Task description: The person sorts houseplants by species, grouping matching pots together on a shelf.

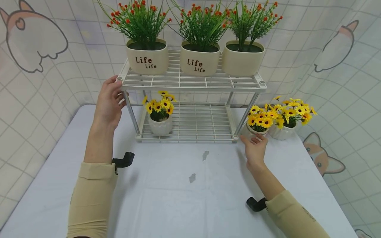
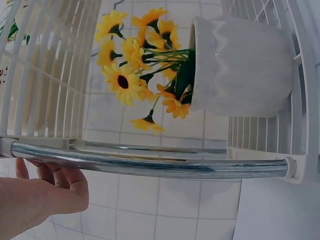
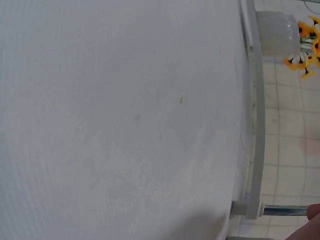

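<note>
Right hand: thumb and fingers apart; grip cannot be told. Nearer potted yellow flowers stand upright just beyond its fingertips, rack to its left. Left hand, farther from them, grips the rack's corner

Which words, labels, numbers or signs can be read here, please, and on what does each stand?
"Life Life", on the left rounded cream pot of red flowers.
"Life Life", on the middle rounded cream pot.
Too small to read: dark marking on the tan fabric right sleeve.
</note>
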{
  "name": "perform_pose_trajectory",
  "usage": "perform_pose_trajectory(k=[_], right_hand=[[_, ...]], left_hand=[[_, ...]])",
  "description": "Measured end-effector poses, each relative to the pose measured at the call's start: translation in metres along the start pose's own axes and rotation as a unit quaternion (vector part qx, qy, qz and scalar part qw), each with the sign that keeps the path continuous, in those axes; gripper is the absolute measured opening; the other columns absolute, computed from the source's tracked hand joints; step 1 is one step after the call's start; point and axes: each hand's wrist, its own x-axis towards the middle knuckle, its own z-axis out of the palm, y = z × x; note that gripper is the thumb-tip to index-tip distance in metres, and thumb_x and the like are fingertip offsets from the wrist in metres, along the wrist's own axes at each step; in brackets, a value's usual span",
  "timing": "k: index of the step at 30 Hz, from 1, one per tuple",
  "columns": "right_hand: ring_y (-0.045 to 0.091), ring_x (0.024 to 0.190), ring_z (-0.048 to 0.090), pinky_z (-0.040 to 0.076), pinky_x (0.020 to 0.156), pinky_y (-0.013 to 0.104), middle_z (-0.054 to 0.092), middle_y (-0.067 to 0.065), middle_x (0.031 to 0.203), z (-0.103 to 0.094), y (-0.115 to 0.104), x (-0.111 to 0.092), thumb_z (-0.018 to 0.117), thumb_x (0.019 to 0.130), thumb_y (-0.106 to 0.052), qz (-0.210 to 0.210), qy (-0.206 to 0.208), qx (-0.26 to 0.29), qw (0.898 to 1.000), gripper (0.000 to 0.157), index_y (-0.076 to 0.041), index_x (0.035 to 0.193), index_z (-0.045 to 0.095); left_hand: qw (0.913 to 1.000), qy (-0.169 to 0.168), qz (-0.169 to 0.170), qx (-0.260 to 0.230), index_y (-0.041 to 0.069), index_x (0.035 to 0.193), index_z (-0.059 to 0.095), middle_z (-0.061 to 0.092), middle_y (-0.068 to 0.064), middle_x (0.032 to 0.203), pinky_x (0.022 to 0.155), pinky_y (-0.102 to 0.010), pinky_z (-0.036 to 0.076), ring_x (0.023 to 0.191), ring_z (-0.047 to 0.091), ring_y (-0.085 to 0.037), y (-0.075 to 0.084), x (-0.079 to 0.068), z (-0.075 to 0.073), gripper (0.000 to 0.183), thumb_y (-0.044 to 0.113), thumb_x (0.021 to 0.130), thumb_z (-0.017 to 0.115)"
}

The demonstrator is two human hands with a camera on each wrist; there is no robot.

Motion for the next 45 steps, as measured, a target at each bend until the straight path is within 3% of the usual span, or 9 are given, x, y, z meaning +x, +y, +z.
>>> perform_pose_trajectory(k=[6,10,15,20,28,36,45], right_hand=[[0.017,0.115,0.036,0.039,0.094,0.028,0.027,0.010,0.135,-0.006,-0.001,0.013,0.074,0.095,-0.023,0.011,0.053,0.008,0.998,0.084,-0.012,0.150,0.012],[0.025,0.134,0.031,0.035,0.105,0.030,0.020,0.015,0.147,-0.008,0.000,0.021,0.077,0.092,-0.023,0.010,0.076,-0.002,0.997,0.089,-0.012,0.151,0.011],[0.027,0.150,0.014,0.020,0.119,0.034,0.007,0.015,0.159,-0.008,0.004,0.033,0.079,0.091,-0.024,0.005,0.073,-0.014,0.997,0.098,-0.016,0.156,0.006],[0.025,0.149,0.014,0.015,0.119,0.031,0.007,0.013,0.160,-0.005,0.005,0.044,0.083,0.087,-0.022,-0.011,0.082,-0.009,0.997,0.106,-0.019,0.159,0.005],[0.021,0.149,0.017,0.014,0.119,0.028,0.013,0.010,0.161,-0.003,0.006,0.055,0.083,0.086,-0.014,-0.033,0.099,-0.003,0.995,0.103,-0.018,0.159,0.011],[0.015,0.148,0.022,0.014,0.118,0.024,0.020,0.006,0.162,-0.002,0.007,0.057,0.081,0.086,-0.004,-0.077,0.087,0.022,0.993,0.096,-0.014,0.156,0.016],[0.016,0.148,0.023,0.015,0.117,0.023,0.020,0.009,0.160,-0.001,0.004,0.057,0.081,0.085,0.001,-0.085,0.087,0.008,0.993,0.095,-0.010,0.154,0.016]], left_hand=[[1.0000,0.001,0.000,0.002,0.020,0.143,0.041,0.051,-0.005,0.130,0.089,-0.034,0.026,0.109,0.041,-0.018,0.001,0.000,0.000,0.047,0.034,0.102,0.059],[1.0000,0.001,-0.001,0.002,0.020,0.143,0.041,0.050,-0.005,0.130,0.090,-0.035,0.026,0.109,0.041,-0.018,0.001,0.000,0.000,0.046,0.034,0.103,0.059],[1.0000,0.001,-0.002,0.002,0.021,0.143,0.041,0.049,-0.005,0.130,0.090,-0.035,0.025,0.109,0.040,-0.018,0.001,-0.001,-0.001,0.047,0.034,0.103,0.059],[1.0000,-0.001,-0.001,0.001,0.021,0.143,0.041,0.049,-0.004,0.130,0.090,-0.035,0.026,0.111,0.041,-0.019,0.001,0.000,-0.001,0.046,0.034,0.103,0.059],[1.0000,-0.005,0.001,0.001,0.021,0.143,0.041,0.048,-0.004,0.131,0.092,-0.036,0.026,0.113,0.041,-0.019,0.000,0.001,0.000,0.046,0.034,0.103,0.060],[1.0000,-0.003,0.000,0.006,0.021,0.143,0.041,0.047,-0.004,0.134,0.093,-0.037,0.025,0.115,0.040,-0.019,-0.001,0.001,0.000,0.047,0.035,0.103,0.059],[1.0000,-0.001,0.000,0.010,0.021,0.144,0.041,0.047,-0.004,0.135,0.093,-0.036,0.025,0.115,0.040,-0.018,0.000,0.000,-0.001,0.046,0.035,0.103,0.058]])
